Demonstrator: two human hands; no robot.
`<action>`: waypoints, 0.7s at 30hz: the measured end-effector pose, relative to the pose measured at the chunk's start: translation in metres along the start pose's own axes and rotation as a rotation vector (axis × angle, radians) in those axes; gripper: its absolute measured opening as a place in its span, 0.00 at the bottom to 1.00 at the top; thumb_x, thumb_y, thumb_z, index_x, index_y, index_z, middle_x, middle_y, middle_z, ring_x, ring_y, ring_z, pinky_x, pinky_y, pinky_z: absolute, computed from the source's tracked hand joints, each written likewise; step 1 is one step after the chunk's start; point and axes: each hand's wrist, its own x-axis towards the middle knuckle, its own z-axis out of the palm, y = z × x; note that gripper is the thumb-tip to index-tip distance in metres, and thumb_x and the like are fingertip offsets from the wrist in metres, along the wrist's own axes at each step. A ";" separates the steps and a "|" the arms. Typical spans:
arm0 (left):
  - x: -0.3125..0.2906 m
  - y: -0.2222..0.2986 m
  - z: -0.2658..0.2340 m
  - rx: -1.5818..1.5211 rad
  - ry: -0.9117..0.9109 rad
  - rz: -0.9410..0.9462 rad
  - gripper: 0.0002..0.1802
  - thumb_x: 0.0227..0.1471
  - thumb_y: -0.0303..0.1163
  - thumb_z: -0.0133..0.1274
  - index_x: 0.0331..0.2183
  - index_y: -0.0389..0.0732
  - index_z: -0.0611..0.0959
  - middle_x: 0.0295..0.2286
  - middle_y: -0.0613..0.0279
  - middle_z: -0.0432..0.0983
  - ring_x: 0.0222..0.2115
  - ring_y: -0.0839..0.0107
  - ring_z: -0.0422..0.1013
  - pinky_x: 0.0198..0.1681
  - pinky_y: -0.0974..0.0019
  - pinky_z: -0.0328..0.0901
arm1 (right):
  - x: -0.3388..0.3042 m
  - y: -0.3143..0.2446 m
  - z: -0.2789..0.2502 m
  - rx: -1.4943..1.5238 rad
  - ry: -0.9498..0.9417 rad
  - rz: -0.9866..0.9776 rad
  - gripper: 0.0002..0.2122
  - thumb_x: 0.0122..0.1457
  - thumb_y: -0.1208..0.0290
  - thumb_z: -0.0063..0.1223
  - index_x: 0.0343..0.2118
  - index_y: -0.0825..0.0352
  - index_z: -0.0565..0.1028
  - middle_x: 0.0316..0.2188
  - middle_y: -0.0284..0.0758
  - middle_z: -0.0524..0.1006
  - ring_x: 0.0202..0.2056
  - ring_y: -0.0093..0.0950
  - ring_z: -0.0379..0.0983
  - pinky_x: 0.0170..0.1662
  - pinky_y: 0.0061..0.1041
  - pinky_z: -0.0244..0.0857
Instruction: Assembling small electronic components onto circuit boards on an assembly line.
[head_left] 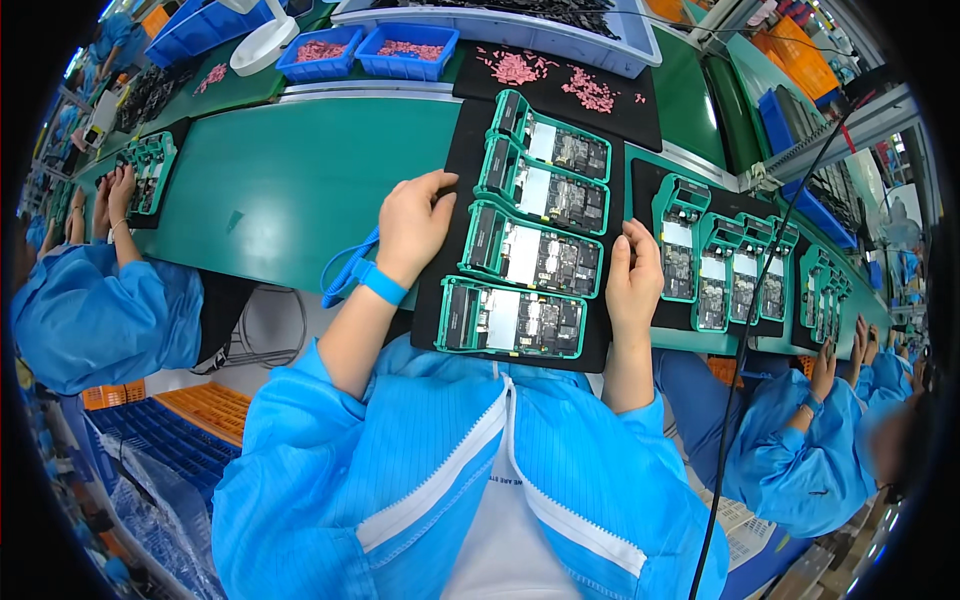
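In front of me lies a black mat (428, 325) bearing several green fixtures (483, 240) in a column. Each fixture holds an opened phone-like device (540, 255) with circuit boards and a silvery plate showing. At the mat's left edge is my left hand (413, 228), its thumb and index finger apart and nothing visible between them. A blue wrist strap (383, 284) with a coiled cord circles that wrist. My right hand (634, 275) rests along the mat's right edge, fingers loosely bent and apart, with no object visible in it.
Blue bins (405, 50) and a dark board (640, 105) with small pink pieces (515, 67) lie beyond the mat. More fixtures (680, 240) stand on mats at right. A black cable (745, 340) hangs on the right. Co-workers' hands (120, 195) are at far left and right.
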 end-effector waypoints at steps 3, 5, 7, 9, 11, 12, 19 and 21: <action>0.002 0.001 -0.015 -0.122 -0.043 -0.070 0.14 0.46 0.24 0.54 0.39 0.38 0.81 0.27 0.52 0.78 0.24 0.59 0.75 0.30 0.64 0.68 | -0.005 0.014 0.004 -0.038 0.047 -0.120 0.12 0.60 0.70 0.48 0.42 0.72 0.73 0.47 0.46 0.72 0.43 0.37 0.73 0.41 0.28 0.68; 0.003 0.013 -0.031 -0.137 -0.037 -0.056 0.13 0.47 0.24 0.53 0.39 0.37 0.81 0.28 0.51 0.78 0.26 0.60 0.76 0.32 0.64 0.69 | -0.007 0.012 0.005 -0.027 0.047 -0.119 0.12 0.61 0.70 0.48 0.42 0.72 0.73 0.46 0.45 0.72 0.43 0.37 0.73 0.41 0.28 0.68; 0.004 0.037 -0.050 -0.143 -0.037 -0.065 0.11 0.47 0.20 0.50 0.35 0.37 0.81 0.30 0.51 0.78 0.30 0.60 0.76 0.33 0.64 0.69 | -0.008 0.009 0.005 -0.017 0.052 -0.119 0.12 0.61 0.69 0.48 0.42 0.72 0.73 0.46 0.45 0.73 0.43 0.37 0.73 0.41 0.28 0.68; 0.005 0.053 -0.065 -0.330 0.010 0.177 0.11 0.43 0.16 0.46 0.29 0.36 0.80 0.31 0.53 0.78 0.32 0.60 0.75 0.34 0.64 0.69 | -0.007 0.004 0.006 0.011 0.049 -0.064 0.12 0.60 0.69 0.48 0.42 0.72 0.74 0.45 0.45 0.73 0.42 0.36 0.73 0.40 0.27 0.69; 0.000 0.087 -0.087 -0.482 -0.207 0.292 0.12 0.37 0.13 0.43 0.25 0.37 0.78 0.29 0.56 0.77 0.32 0.61 0.74 0.35 0.65 0.68 | -0.007 0.009 0.006 -0.010 0.062 -0.067 0.12 0.60 0.69 0.49 0.42 0.72 0.74 0.45 0.44 0.73 0.42 0.36 0.73 0.39 0.27 0.69; -0.006 0.104 -0.099 -0.529 -0.352 0.376 0.09 0.38 0.13 0.43 0.21 0.37 0.75 0.28 0.54 0.76 0.30 0.64 0.72 0.35 0.66 0.66 | -0.007 0.009 0.004 -0.021 0.068 -0.076 0.12 0.60 0.69 0.49 0.42 0.72 0.74 0.45 0.44 0.73 0.42 0.36 0.73 0.39 0.27 0.69; -0.038 0.180 -0.108 -1.052 -0.968 0.966 0.04 0.46 0.24 0.49 0.26 0.37 0.78 0.29 0.58 0.75 0.30 0.61 0.73 0.30 0.66 0.69 | -0.002 0.004 0.009 0.008 0.046 -0.067 0.10 0.60 0.72 0.49 0.40 0.72 0.74 0.43 0.43 0.74 0.43 0.36 0.73 0.45 0.28 0.66; -0.039 0.196 -0.109 -1.041 -0.874 0.999 0.03 0.43 0.26 0.50 0.25 0.37 0.77 0.29 0.58 0.75 0.29 0.61 0.72 0.27 0.69 0.69 | -0.005 0.011 0.005 0.001 0.047 -0.043 0.09 0.59 0.73 0.49 0.40 0.72 0.74 0.42 0.43 0.74 0.42 0.35 0.73 0.44 0.28 0.67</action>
